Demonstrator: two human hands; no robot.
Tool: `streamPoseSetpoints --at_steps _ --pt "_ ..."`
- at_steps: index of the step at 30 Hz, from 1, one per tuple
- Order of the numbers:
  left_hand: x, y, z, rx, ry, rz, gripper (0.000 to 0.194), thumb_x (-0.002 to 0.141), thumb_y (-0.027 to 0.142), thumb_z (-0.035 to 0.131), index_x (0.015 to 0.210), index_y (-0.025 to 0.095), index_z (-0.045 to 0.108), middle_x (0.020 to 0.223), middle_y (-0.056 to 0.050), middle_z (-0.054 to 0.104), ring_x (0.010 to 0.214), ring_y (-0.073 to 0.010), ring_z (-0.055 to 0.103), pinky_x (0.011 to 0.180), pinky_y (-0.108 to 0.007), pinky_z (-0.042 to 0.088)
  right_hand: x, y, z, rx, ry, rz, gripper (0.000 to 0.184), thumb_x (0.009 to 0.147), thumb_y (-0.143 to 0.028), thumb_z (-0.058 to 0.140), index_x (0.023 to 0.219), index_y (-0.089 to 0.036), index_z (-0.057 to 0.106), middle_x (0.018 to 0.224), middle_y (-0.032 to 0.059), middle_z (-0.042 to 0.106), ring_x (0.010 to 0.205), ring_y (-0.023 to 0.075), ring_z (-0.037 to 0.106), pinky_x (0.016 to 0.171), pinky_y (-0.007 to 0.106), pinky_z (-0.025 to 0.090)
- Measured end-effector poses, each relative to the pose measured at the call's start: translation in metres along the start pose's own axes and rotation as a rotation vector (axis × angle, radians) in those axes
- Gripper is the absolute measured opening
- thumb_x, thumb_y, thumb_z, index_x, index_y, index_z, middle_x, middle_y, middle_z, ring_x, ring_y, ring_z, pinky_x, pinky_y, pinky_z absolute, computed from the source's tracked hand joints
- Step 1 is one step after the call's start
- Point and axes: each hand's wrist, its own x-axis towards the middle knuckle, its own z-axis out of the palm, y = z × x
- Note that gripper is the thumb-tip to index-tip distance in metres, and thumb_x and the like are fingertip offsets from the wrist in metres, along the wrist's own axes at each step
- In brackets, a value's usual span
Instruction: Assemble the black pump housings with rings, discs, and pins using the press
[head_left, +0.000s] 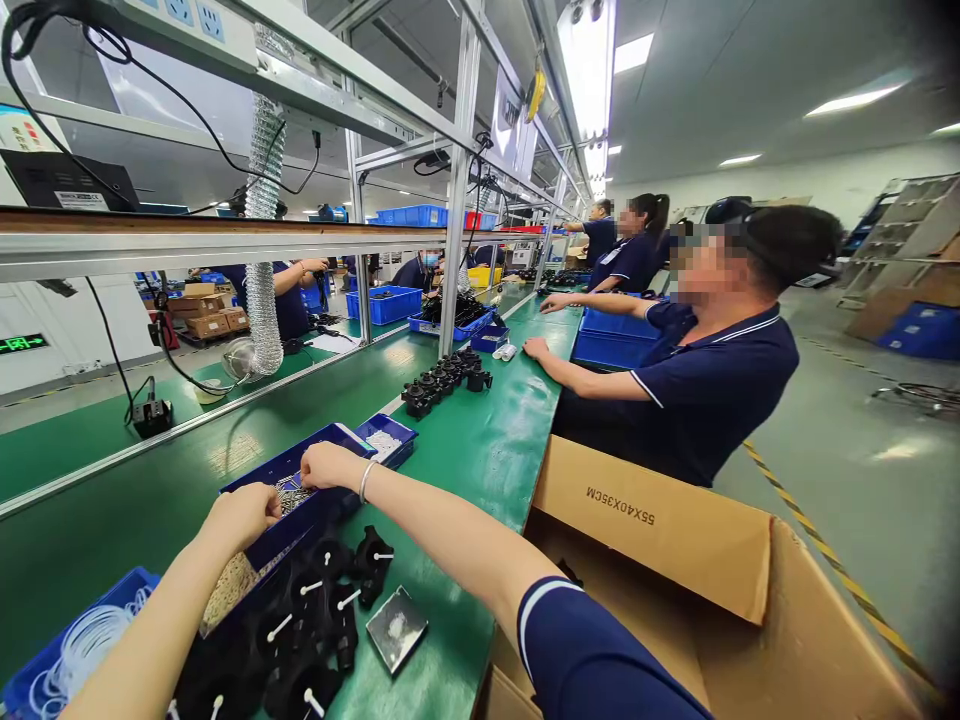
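Dipping left hand point(241, 515) and right hand point(331, 467) to metal parts point(292, 494) in a bin point(311, 528), left of centre in frame, apparently picking; curling fingers, impossible to tell if pinching any; probably calling next for separating singles

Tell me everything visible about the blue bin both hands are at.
The blue bin is open-topped, looks like plastic and sits upright on the green bench. Small silvery metal-looking pieces lie inside. The left hand and right hand are at its opening, partly hiding it; whether they touch its walls is unclear. A smaller blue tray sits by its far end.
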Motion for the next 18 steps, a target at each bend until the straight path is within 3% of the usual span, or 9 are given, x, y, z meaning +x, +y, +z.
streamPoseSetpoints --at_steps 6,10,14,18 --pt "-0.001 -0.002 0.003 -0.083 0.055 0.000 0.006 0.077 0.026 0.064 0.071 0.024 0.065 0.076 0.001 0.073 0.073 -0.0199 0.065 0.063 -0.027 0.037 0.000 0.001 0.004 0.043 0.040 0.014 0.025 0.097 -0.035 0.064 0.111 -0.014 0.066 0.112 0.0071 0.068 0.100 0.0205 0.067 0.088 0.041 0.057" --pt "-0.016 0.002 -0.007 -0.153 0.164 -0.029 0.021 0.087 0.042 0.053 0.080 0.024 0.062 0.077 -0.001 0.072 0.074 -0.0207 0.065 0.065 -0.028 0.040 -0.001 0.002 0.006 0.103 0.101 0.008 0.024 0.097 -0.034 0.064 0.109 -0.014 0.066 0.111 0.0069 0.068 0.099 0.0202 0.067 0.088 0.041 0.057" --pt "-0.057 0.016 -0.029 -0.313 0.289 -0.009 0.029 0.089 0.049 0.048 0.088 0.027 0.066 0.085 0.001 0.076 0.080 -0.0207 0.068 0.073 -0.028 0.047 -0.004 0.005 0.008 0.215 0.193 -0.012 0.022 0.096 -0.034 0.065 0.104 -0.013 0.067 0.107 0.0060 0.069 0.097 0.0196 0.067 0.088 0.041 0.057" --pt "-0.127 0.018 -0.033 -0.463 0.438 -0.061 0.035 0.083 0.063 0.052 0.088 0.034 0.072 0.084 0.007 0.078 0.077 -0.0227 0.072 0.075 -0.030 0.054 -0.008 0.009 0.010 0.393 0.279 -0.041 0.013 0.095 -0.024 0.064 0.099 -0.012 0.069 0.092 0.0039 0.072 0.082 0.0154 0.069 0.077 0.031 0.057"
